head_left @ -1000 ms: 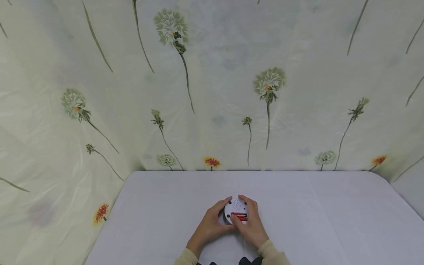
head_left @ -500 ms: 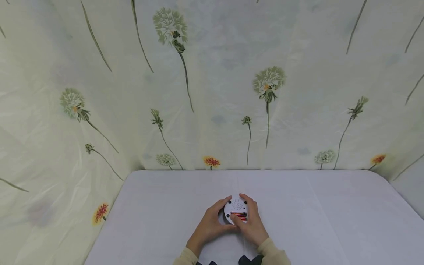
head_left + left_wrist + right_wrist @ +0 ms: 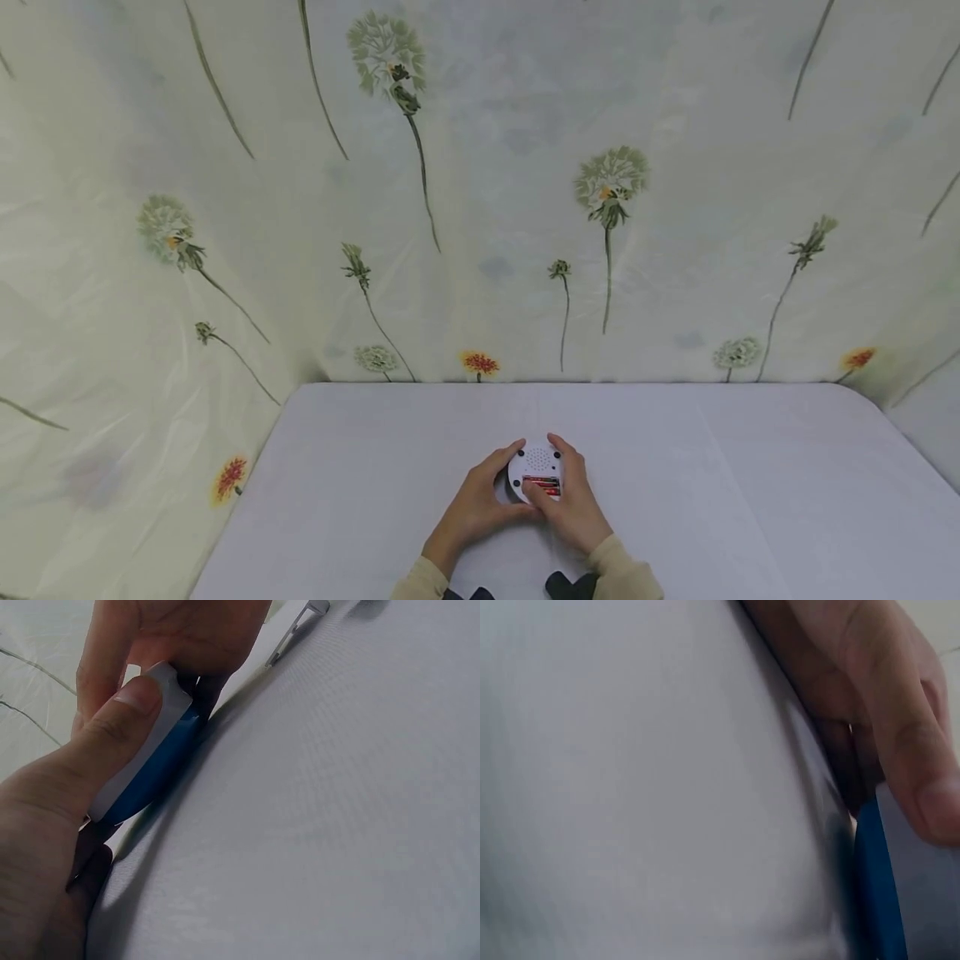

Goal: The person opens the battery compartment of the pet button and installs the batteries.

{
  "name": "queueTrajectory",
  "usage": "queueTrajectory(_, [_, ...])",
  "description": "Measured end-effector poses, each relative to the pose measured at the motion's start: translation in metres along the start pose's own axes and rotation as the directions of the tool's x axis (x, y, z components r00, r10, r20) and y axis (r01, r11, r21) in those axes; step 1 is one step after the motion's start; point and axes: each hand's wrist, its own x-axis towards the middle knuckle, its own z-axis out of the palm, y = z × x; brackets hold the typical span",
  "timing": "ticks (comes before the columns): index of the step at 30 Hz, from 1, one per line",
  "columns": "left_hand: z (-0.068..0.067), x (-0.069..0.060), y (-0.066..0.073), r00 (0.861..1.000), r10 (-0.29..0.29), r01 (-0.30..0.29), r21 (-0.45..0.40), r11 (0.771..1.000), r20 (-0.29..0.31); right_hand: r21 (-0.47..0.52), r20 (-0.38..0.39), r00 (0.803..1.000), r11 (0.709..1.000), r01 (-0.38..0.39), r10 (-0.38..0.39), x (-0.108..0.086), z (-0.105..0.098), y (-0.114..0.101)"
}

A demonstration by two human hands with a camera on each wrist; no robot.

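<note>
A round white device (image 3: pixel 537 460) with a grille of small holes and black feet lies face up between both hands, low in the middle of the head view. Its open battery compartment holds red batteries (image 3: pixel 547 481). My left hand (image 3: pixel 480 502) grips the left side, fingers and thumb curled round the rim. On the right side my right hand (image 3: pixel 572 510) grips the device, its thumb (image 3: pixel 538 495) resting over the left end of the batteries. In the left wrist view the device's white edge (image 3: pixel 139 757) tops a blue part (image 3: pixel 161 766); the underside is hidden.
A white cloth covers the table (image 3: pixel 720 483). Behind it hangs a curtain (image 3: pixel 495 208) printed with dandelions. Dark wrist gear (image 3: pixel 570 585) shows at the bottom edge. A thin pale strip (image 3: pixel 289 634), kind unclear, appears at the top of the left wrist view.
My right index fingertip has shifted slightly outward along the far rim. The device and left hand stay nearly in place; the head view has tilted a little.
</note>
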Motion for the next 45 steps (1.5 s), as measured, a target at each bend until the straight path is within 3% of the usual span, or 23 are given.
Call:
queueTrajectory(8, [-0.006, 0.005, 0.002, 0.999, 0.029, -0.029, -0.006, 1.000, -0.017, -0.001, 0.021, 0.996, 0.996, 0.085, -0.085, -0.003, -0.021, -0.003])
queueTrajectory(18, [-0.008, 0.007, 0.003, 1.000, 0.010, -0.010, -0.001, 1.000, -0.014, -0.106, 0.009, 0.996, 0.990, 0.090, -0.089, -0.021, -0.037, -0.001])
queueTrajectory(24, [-0.005, 0.004, 0.004, 0.998, -0.054, 0.054, -0.012, 0.998, 0.009, -0.291, -0.005, 1.000, 0.957, -0.011, 0.010, -0.036, -0.044, -0.001])
queueTrajectory(27, [-0.002, 0.003, 0.003, 0.997, -0.075, 0.075, -0.017, 0.997, 0.019, -0.379, 0.024, 0.998, 0.924, -0.051, 0.065, -0.042, -0.047, -0.001])
queueTrajectory(29, [-0.001, 0.001, 0.003, 0.996, -0.087, 0.087, -0.020, 0.996, 0.019, -0.424, 0.071, 0.995, 0.905, -0.038, 0.075, -0.046, -0.048, 0.000])
queueTrajectory(32, [0.000, 0.000, 0.002, 0.996, -0.092, 0.092, -0.024, 0.995, 0.017, -0.459, 0.206, 0.977, 0.887, 0.044, 0.058, -0.050, -0.051, 0.001])
queueTrajectory(37, [0.003, 0.000, 0.002, 0.996, -0.084, 0.084, -0.013, 0.996, 0.014, -0.475, 0.426, 0.904, 0.861, 0.181, 0.045, -0.054, -0.057, 0.003])
queueTrajectory(40, [0.003, 0.001, 0.003, 0.996, -0.092, 0.092, -0.010, 0.996, 0.005, -0.483, 0.473, 0.880, 0.849, 0.214, 0.047, -0.053, -0.059, 0.003])
queueTrajectory(42, [0.003, 0.002, 0.003, 0.995, -0.095, 0.095, -0.011, 0.995, 0.002, -0.481, 0.478, 0.877, 0.852, 0.208, 0.056, -0.052, -0.059, 0.003])
queueTrajectory(45, [0.002, 0.002, 0.004, 0.995, -0.101, 0.101, -0.014, 0.995, 0.004, -0.475, 0.466, 0.877, 0.869, 0.140, 0.114, -0.048, -0.060, 0.003])
